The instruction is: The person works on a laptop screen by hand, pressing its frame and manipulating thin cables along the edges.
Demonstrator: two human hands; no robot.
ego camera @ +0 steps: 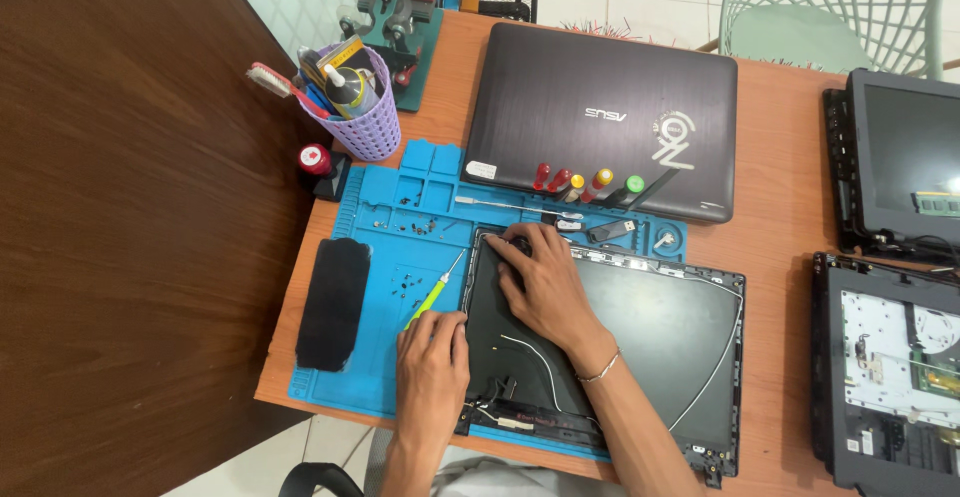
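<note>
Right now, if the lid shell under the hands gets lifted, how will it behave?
The lid shell looks thin and wide, so it probably flexes and feels light. Its loose white cable may snag or trail. The right hand presses one corner, so it likely slides on the blue mat.

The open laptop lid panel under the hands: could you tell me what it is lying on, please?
The lid panel lies partly on the blue repair mat, which holds loose screws, and partly on the wooden table. How far the mat runs beneath it is hidden.
</note>
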